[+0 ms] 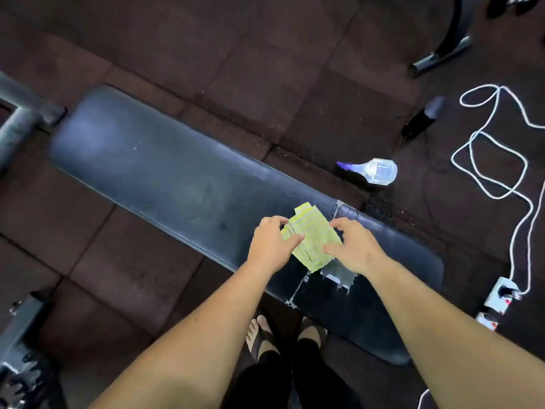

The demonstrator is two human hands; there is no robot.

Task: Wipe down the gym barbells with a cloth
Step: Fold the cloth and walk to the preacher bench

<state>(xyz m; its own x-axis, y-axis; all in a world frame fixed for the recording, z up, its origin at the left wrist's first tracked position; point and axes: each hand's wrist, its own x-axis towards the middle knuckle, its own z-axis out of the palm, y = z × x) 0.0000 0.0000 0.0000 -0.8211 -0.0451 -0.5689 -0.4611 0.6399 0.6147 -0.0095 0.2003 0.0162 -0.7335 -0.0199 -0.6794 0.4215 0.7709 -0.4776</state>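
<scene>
Lying folded on the black bench [177, 172], the yellow-green cloth [309, 236] sits between both hands, the left hand [269, 243] pinching its 9 o'clock edge, the right hand [355, 246] resting loosely spread fingers on its 3 o'clock side.

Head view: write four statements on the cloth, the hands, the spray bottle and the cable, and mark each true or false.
1. The cloth lies on the black bench. True.
2. The spray bottle stands upright on the bench. False: it lies on its side on the floor beyond the bench.
3. The left hand and the right hand are both at the cloth. True.
4. The white cable is draped over the bench. False: it loops across the floor at the right.
</scene>
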